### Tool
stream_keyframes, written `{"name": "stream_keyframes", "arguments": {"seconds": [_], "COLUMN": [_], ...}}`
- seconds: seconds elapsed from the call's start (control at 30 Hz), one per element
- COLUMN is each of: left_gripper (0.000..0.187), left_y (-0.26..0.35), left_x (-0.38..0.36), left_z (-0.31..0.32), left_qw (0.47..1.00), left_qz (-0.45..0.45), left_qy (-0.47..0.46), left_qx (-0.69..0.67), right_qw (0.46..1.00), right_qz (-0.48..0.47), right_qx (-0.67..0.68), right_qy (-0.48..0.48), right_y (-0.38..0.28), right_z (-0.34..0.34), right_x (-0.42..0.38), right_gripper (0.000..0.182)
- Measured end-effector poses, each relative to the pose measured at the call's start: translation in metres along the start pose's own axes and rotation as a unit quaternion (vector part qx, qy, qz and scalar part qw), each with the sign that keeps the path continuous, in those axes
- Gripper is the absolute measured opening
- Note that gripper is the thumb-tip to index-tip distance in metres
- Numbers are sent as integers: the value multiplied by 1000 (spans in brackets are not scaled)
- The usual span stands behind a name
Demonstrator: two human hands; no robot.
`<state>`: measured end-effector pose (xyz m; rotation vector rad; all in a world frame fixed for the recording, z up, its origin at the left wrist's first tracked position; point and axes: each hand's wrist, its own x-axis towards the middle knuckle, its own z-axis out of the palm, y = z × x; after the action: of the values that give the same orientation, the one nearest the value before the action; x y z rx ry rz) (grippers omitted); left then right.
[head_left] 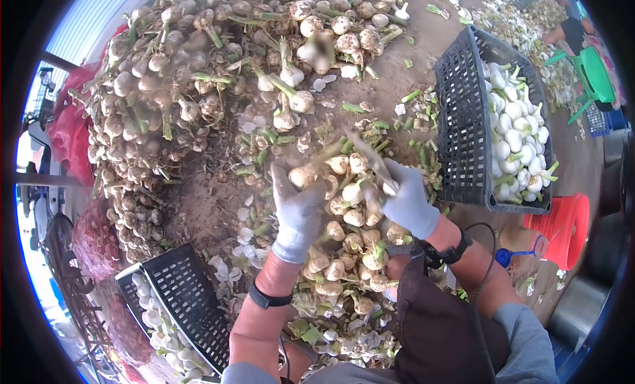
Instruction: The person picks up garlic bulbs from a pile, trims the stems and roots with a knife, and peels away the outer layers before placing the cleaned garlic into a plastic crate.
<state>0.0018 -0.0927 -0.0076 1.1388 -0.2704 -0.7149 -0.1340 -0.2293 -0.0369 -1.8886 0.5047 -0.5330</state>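
My left hand (pixel 297 215), in a pale work glove, is closed round a garlic bulb (pixel 303 176) whose stalk points up and to the right. In my gloved right hand (pixel 410 202) is a knife (pixel 369 154), its blurred blade slanting up and left towards the stalk. The two hands are apart, just above a pile of untrimmed garlic bulbs (pixel 335 270) between my legs. Cut green stalk pieces and papery skins lie around this pile.
A large heap of garlic with stalks (pixel 152 86) fills the back left. Black crates of cleaned white bulbs stand at right (pixel 463 119) and lower left (pixel 188 285). A red bucket (pixel 570 232) and a green stool (pixel 592 73) are on the right, near another person (pixel 572 33).
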Motion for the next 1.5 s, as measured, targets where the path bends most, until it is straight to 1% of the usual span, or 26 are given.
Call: {"name": "stream_keyframes", "arguments": {"seconds": [0.03,0.07,0.1,0.13,0.17,0.23,0.3,0.37,0.43,0.5,0.63,0.7,0.73,0.8,0.83,0.87,0.9,0.97,1.03,1.07,1.13,1.3,1.37,1.43,1.47,1.5], "left_gripper": [50,46,42,43,45,59,77,77,70,62,54,33,33,32,32,35,40,34,36,64,55,44,35,36,56,62], "left_y": [0,0,15,22,24,11,-6,-24,-27,-39,-19,-8,-15,-35,-32,-26,-24,-28,-32,-37,-35,-11,-23,-25,2,-27], "left_x": [-6,-10,-21,-29,-32,-20,21,73,137,184,183,149,142,127,113,98,86,68,55,57,45,30,21,15,13,6], "left_z": [5,15,21,28,32,-5,-31,-48,-55,-75,-72,-66,-73,-89,-85,-77,-72,-71,-47,-60,-43,-20,-29,-25,-13,-18], "left_qw": [991,998,973,966,958,957,853,697,576,511,520,778,776,918,919,965,958,982,957,966,973,971,972,973,974,983], "left_qz": [-58,55,-70,-62,-49,-166,-58,45,-11,-53,-1,-6,-7,151,152,-21,-192,-113,-268,-140,-157,-222,-157,85,-133,-132], "left_qy": [-7,-35,-58,-88,-112,-222,-374,-147,-62,-124,-221,-172,-171,-307,-306,-256,-194,-149,18,-203,-165,-81,-143,-203,-155,-104], "left_qx": [-121,6,-210,-235,-259,-87,360,701,815,849,825,604,607,198,198,57,-88,28,-107,73,43,-34,-100,75,99,-77], "right_qw": [1000,997,990,938,990,988,986,984,991,986,985,985,987,988,987,991,991,984,973,962,924,934,936,939,938,938], "right_qz": [-1,18,37,223,118,120,139,159,123,155,171,170,156,155,155,129,128,54,25,-61,-175,-181,-188,-137,-86,-82], "right_qx": [0,-66,-132,263,-75,-95,-85,-80,8,-48,-4,4,4,18,29,22,21,-167,-230,-267,-336,-307,-296,-317,-335,-336], "right_qy": [-2,-18,-30,-28,9,26,16,1,46,24,17,23,27,17,9,8,8,-11,-9,-16,-50,-9,-7,-2,6,9], "right_y": [2,8,19,60,55,71,66,63,61,68,75,75,69,65,62,51,48,39,19,8,-2,-12,-5,9,18,35], "right_z": [0,1,2,9,-2,-11,-16,-16,-11,-13,-14,-11,-8,-3,0,1,3,3,3,4,12,26,24,24,24,10], "right_x": [1,0,0,-5,-9,-16,-8,1,13,19,17,17,16,16,16,17,17,18,16,17,16,12,16,18,22,27], "right_gripper": [15,15,14,16,18,19,20,21,21,21,23,22,23,24,25,24,24,22,22,23,30,23,27,26,25,25]}}
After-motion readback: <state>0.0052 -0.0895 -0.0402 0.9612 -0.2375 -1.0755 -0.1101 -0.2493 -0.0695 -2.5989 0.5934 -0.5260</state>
